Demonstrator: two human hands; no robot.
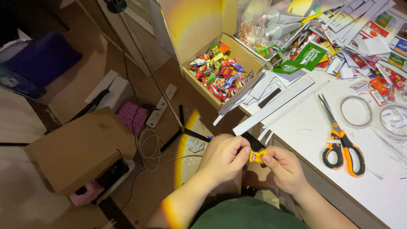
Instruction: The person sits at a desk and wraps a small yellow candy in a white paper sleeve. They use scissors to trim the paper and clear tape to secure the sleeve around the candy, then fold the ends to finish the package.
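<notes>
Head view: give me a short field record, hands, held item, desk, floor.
left hand: pinches one end of the packet
right hand: pinches the other end
held item: small yellow packet, between both hands, off the desk edge
box: open cardboard box full of colourful mini packets
desk: white desk with orange-handled scissors, two tape rolls, paper strips
floor: closed cardboard box, power strip, stand pole

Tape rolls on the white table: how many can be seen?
2. One clear tape roll lies right of the scissors. A second tape roll lies beside it at the picture's right edge, partly cut off. More may be hidden under the paper scraps.
</notes>
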